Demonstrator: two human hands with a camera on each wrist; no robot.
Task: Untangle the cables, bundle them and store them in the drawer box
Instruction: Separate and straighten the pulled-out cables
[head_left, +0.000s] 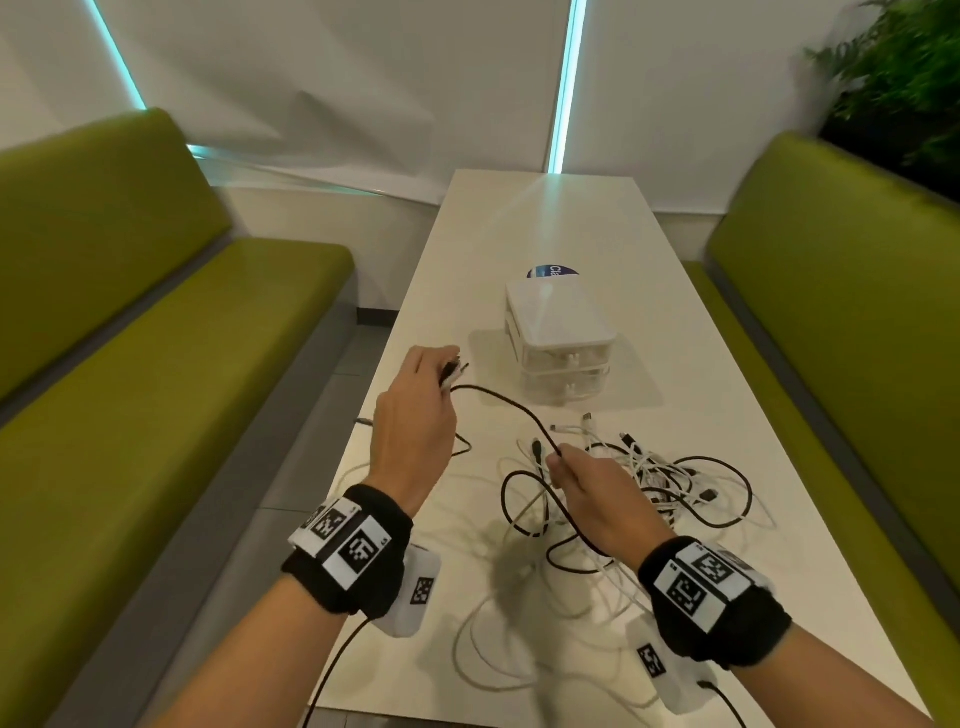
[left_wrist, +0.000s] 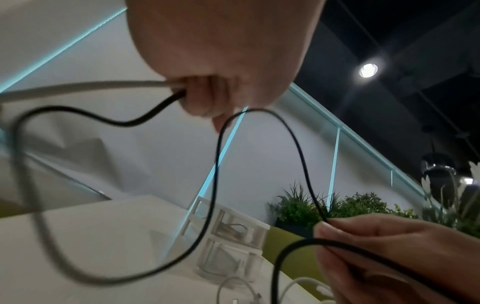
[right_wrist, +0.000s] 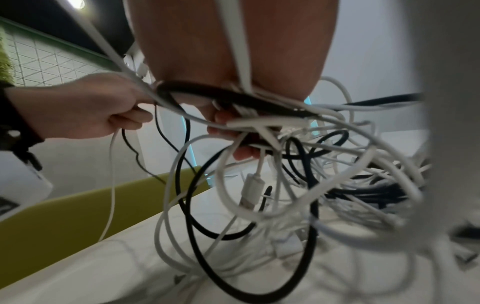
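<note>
A tangle of black and white cables (head_left: 654, 483) lies on the white table (head_left: 571, 234), in front of a small white drawer box (head_left: 558, 343) with clear, closed drawers. My left hand (head_left: 415, 415) is raised left of the box and grips the ends of a black cable (head_left: 498, 402) and a white one (left_wrist: 85, 86). My right hand (head_left: 587, 493) pinches the same black cable (left_wrist: 303, 164) lower down, above the pile, and also holds other cables of the tangle (right_wrist: 246, 115). The black cable hangs in a loop between both hands.
Green benches (head_left: 156, 322) run along both sides of the table. A round blue sticker (head_left: 550, 271) shows behind the drawer box. Loose white cable loops (head_left: 498, 644) spread toward the table's near edge. Plants (head_left: 904, 78) stand at the far right.
</note>
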